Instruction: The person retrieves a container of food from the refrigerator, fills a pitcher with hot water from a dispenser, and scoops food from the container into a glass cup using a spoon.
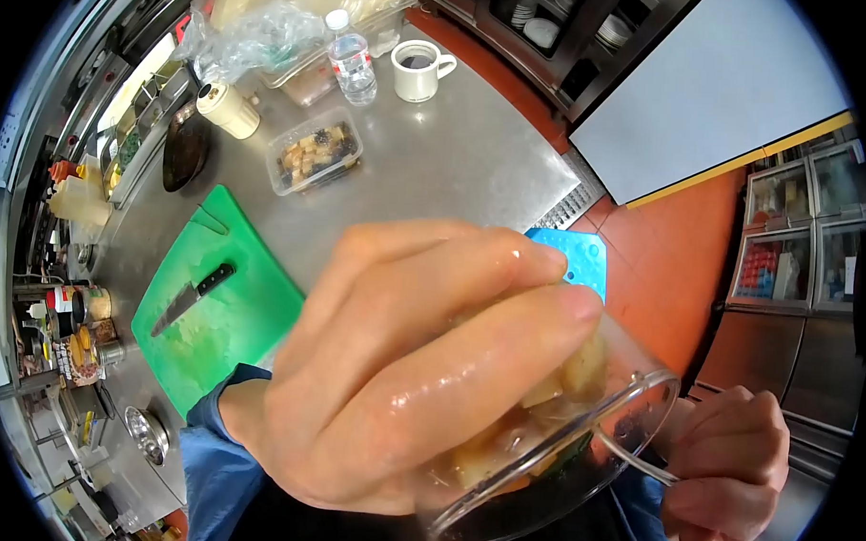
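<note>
My left hand [420, 365] is large in the middle of the view, its fingers closed around a tilted clear container [658, 374]. Pale, chunky food pieces [582, 366] show inside, partly hidden by my fingers; some darker bits lie near the rim. At the lower right my right hand [727, 467] is closed on a thin metal handle [636, 459] that reaches to the container's rim. The far end of the handle is hard to make out.
A knife [194, 297] lies on a green cutting board [211, 358] at the left. Behind stand a food tub [315, 152], a white mug [417, 72], a water bottle [352, 63] and a cream-coloured bottle [229, 111]. A metal bowl [147, 436] sits at lower left.
</note>
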Tool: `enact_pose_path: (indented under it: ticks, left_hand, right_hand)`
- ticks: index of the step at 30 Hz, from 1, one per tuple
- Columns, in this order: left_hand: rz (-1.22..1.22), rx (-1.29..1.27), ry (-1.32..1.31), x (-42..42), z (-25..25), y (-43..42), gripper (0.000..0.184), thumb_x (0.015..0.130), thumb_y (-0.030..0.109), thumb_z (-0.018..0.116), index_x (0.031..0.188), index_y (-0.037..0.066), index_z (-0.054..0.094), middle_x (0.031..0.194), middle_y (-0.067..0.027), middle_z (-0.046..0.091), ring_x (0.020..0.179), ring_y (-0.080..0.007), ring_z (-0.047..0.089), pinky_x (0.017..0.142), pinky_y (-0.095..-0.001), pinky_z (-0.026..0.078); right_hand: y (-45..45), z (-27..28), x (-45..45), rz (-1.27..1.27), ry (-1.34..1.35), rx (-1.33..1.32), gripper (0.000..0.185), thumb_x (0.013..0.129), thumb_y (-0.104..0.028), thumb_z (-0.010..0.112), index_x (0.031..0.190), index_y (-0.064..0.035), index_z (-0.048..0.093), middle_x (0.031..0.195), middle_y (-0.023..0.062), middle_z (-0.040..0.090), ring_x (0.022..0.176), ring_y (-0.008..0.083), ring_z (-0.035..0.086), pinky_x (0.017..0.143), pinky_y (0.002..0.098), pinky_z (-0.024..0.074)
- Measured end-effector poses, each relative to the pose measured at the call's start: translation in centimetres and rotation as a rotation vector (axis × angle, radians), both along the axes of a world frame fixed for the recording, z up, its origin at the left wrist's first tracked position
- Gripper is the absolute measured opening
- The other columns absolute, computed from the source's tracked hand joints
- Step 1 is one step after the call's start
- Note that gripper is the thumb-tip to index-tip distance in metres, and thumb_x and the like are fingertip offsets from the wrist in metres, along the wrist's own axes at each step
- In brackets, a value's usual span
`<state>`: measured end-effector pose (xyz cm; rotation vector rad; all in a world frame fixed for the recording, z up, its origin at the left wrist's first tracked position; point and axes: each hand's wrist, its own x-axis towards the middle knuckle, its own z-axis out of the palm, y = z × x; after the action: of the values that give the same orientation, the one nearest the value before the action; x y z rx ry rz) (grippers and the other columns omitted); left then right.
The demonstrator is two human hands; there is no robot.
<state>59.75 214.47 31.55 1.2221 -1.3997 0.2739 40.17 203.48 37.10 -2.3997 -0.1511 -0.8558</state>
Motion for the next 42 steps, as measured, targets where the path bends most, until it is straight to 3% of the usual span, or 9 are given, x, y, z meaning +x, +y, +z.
enact_pose_path:
  ticks: [10, 12, 19, 25, 26, 31, 34, 37, 42]
  left_hand:
    - [0.028, -0.106, -0.019, -0.5, 0.5, -0.4, 0.042, 0.067, 0.027, 0.079, 0.094, 0.004, 0.056, 0.088, -0.0138, 0.063, 0.073, -0.0218, 0.062, 0.061, -0.0278, 0.049]
    - [-0.007, -0.144, -0.026, -0.2, 1.2, -0.4, 0.037, 0.069, 0.024, 0.079, 0.093, 0.005, 0.058, 0.088, -0.0129, 0.064, 0.073, -0.0208, 0.062, 0.062, -0.0269, 0.05]
    - [-0.103, -0.439, -0.002, -1.2, 0.1, -1.8, 0.027, 0.071, 0.016, 0.077, 0.09, 0.006, 0.06, 0.088, -0.0112, 0.065, 0.072, -0.0191, 0.063, 0.064, -0.0252, 0.051]
    - [0.025, -0.232, 0.208, -2.3, 0.2, -0.2, 0.032, 0.07, 0.016, 0.077, 0.093, 0.002, 0.06, 0.089, -0.0124, 0.064, 0.074, -0.0215, 0.064, 0.067, -0.0271, 0.051]
    - [0.033, -0.213, 0.248, -2.4, 0.1, -0.1, 0.033, 0.07, 0.016, 0.077, 0.094, 0.002, 0.06, 0.089, -0.0126, 0.064, 0.074, -0.0219, 0.064, 0.067, -0.0275, 0.051]
    - [0.185, -0.061, 0.48, -3.7, 0.8, 0.6, 0.037, 0.071, 0.02, 0.076, 0.097, 0.0, 0.058, 0.09, -0.0143, 0.063, 0.075, -0.0248, 0.064, 0.07, -0.0298, 0.051]
    - [0.318, -0.042, 0.374, -3.1, 0.1, -0.1, 0.034, 0.081, 0.031, 0.066, 0.096, 0.008, 0.046, 0.089, -0.0176, 0.061, 0.077, -0.0294, 0.061, 0.072, -0.0322, 0.052]
    - [0.312, -0.051, 0.547, -3.0, 0.6, 0.0, 0.036, 0.082, 0.033, 0.065, 0.097, 0.011, 0.041, 0.091, -0.0204, 0.06, 0.081, -0.0327, 0.06, 0.074, -0.0348, 0.052]
    - [0.207, -0.038, 0.916, -3.5, 2.8, 0.5, 0.044, 0.077, 0.028, 0.072, 0.103, 0.011, 0.042, 0.099, -0.0243, 0.059, 0.09, -0.0363, 0.061, 0.077, -0.0392, 0.052]
  right_hand:
    - [-2.0, 1.9, 0.2, 0.259, 0.218, 0.516, 0.019, 0.08, -0.019, 0.072, 0.065, -0.0084, 0.067, 0.064, 0.0016, 0.063, 0.055, 0.008, 0.057, 0.05, 0.0191, 0.0498]
    - [-0.4, 2.9, 0.7, 0.222, 0.176, 0.61, 0.021, 0.086, -0.022, 0.067, 0.083, -0.0012, 0.065, 0.07, 0.0083, 0.062, 0.059, 0.0187, 0.058, 0.05, 0.0284, 0.0506]
    - [-1.1, 3.5, 1.0, 0.53, 0.126, 0.907, 0.022, 0.088, -0.021, 0.065, 0.078, -0.0015, 0.062, 0.072, 0.0096, 0.063, 0.059, 0.0189, 0.058, 0.052, 0.0279, 0.0532]
    - [-1.3, 3.0, 1.7, 0.385, 0.116, 1.02, 0.027, 0.089, -0.025, 0.063, 0.08, -0.0001, 0.06, 0.075, 0.0105, 0.064, 0.057, 0.0182, 0.058, 0.05, 0.0282, 0.0527]
    - [-2.2, 3.5, 0.5, 0.37, 0.241, 0.92, 0.031, 0.092, -0.032, 0.056, 0.079, -0.0062, 0.065, 0.082, 0.0078, 0.064, 0.076, 0.0211, 0.061, 0.059, 0.0328, 0.0538]
    - [-0.3, 1.2, 1.2, 0.185, -0.213, 1.016, 0.025, 0.089, -0.017, 0.061, 0.07, -0.0076, 0.048, 0.063, 0.0076, 0.059, 0.038, 0.0118, 0.047, 0.039, 0.0197, 0.0483]
    - [-0.8, -0.4, 0.3, 0.195, -0.374, 1.077, 0.025, 0.089, -0.017, 0.063, 0.075, -0.0054, 0.046, 0.062, 0.0095, 0.058, 0.042, 0.0126, 0.054, 0.035, 0.0181, 0.0459]
    - [-1.5, -1.6, -0.2, 0.194, -0.501, 1.105, 0.026, 0.093, -0.02, 0.056, 0.079, -0.0051, 0.041, 0.063, 0.0079, 0.05, 0.041, 0.0127, 0.049, 0.029, 0.0177, 0.0389]
    - [-2.0, -3.4, -1.3, 0.112, -0.629, 1.232, 0.024, 0.099, -0.022, 0.046, 0.082, -0.007, 0.038, 0.064, 0.0006, 0.036, 0.051, 0.0084, 0.034, 0.044, 0.022, 0.0323]
